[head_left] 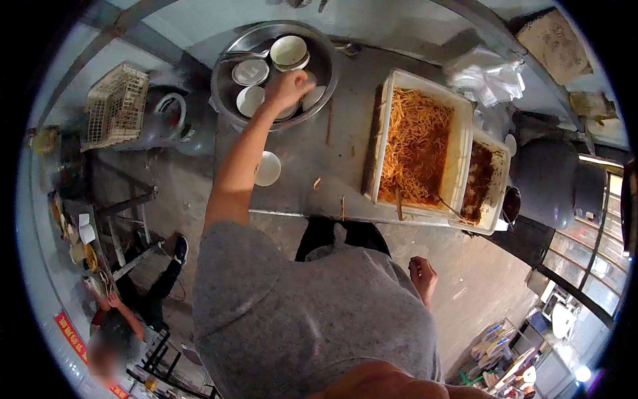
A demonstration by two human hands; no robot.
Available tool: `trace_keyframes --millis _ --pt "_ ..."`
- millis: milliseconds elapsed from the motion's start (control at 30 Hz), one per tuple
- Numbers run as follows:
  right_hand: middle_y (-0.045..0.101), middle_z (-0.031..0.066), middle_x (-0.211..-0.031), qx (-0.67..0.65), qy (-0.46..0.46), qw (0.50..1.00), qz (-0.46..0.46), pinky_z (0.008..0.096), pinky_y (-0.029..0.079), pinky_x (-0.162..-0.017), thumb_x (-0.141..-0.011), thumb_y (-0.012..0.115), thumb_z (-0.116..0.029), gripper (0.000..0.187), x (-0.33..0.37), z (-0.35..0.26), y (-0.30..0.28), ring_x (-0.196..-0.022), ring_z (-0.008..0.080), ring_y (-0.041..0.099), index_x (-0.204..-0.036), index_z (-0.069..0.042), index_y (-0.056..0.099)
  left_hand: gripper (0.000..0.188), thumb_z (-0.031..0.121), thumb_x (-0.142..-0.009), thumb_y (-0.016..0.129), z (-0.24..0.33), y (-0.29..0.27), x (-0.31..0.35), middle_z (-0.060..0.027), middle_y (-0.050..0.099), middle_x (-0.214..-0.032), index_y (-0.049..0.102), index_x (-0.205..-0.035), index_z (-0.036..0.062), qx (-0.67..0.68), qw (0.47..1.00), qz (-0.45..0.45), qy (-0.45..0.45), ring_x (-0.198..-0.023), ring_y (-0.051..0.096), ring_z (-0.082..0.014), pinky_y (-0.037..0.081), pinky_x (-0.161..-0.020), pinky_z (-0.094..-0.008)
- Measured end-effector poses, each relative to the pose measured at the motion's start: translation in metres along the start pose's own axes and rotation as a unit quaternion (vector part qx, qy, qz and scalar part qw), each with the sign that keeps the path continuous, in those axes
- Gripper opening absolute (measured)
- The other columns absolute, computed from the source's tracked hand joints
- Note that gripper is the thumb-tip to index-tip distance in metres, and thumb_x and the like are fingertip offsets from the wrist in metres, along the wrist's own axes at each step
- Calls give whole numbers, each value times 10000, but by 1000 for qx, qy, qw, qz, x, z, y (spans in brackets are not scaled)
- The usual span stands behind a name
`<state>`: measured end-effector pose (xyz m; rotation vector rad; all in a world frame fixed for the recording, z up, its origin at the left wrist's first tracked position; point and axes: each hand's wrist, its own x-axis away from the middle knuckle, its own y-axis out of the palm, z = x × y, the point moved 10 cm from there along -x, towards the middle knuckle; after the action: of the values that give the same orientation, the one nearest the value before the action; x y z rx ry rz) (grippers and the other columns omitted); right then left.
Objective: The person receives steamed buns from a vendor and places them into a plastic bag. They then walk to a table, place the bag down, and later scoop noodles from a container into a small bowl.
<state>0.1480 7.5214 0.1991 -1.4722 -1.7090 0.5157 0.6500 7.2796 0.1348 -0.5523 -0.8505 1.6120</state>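
Note:
My left hand [290, 90] reaches over a wide steel basin [218, 90] with its fingers curled in and closed. What they pinch, if anything, is hidden. Bowls lie around it: a pale bowl [288, 50] on top of another beyond the hand, an upturned one [250, 72] to the left, and a white bowl [250, 101] nearer me. Just right of the fingers a bowl [314, 98] leans by the basin's wall. Outside the basin a single white bowl [268, 169] sits beside my forearm. My right hand [423, 279] hangs low at my side, loosely closed, with nothing visible in it.
On the metal table's [345, 100] right stand a white tub [466, 123] of sauced noodles and a smaller tub [503, 166] of dark red sauce, with utensils in them. Plastic bags [488, 76] lie behind. A plastic crate [116, 106] stands left. Another person [133, 319] sits lower left.

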Motion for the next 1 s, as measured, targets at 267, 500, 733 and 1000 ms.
trace_keyframes --millis 267,500,733,1000 --pt "608 113 -750 11 -65 997 30 290 461 -566 -775 587 -33 88 -13 -22 -8 -643 204 597 -863 -23 588 304 221 -750 640 13 42 7 -109 627 -884 564 -1000 65 49 994 -71 70 -815 603 -206 452 -716 -308" --pt "591 106 -814 8 -126 991 43 335 469 -603 -759 586 -47 198 -49 -74 -18 -706 277 590 -955 -62 569 252 243 -751 588 24 25 20 -125 625 -854 565 -944 82 -55 993 -44 95 -802 597 -294 456 -681 -384" --pt "514 52 -801 185 -314 931 -8 340 471 -588 -710 601 -109 249 -77 -139 30 -758 228 557 -953 -110 546 240 146 -753 498 38 20 7 -196 607 -809 520 -974 54 -203 973 56 90 -760 578 -382 440 -683 -486" --pt "524 63 -719 68 -318 941 93 346 458 -540 -709 622 -82 147 -96 -143 -11 -658 233 559 -851 -96 586 357 121 -788 472 3 -5 12 -223 588 -961 508 -1125 9 -128 981 147 21 -830 583 -373 455 -714 -436"
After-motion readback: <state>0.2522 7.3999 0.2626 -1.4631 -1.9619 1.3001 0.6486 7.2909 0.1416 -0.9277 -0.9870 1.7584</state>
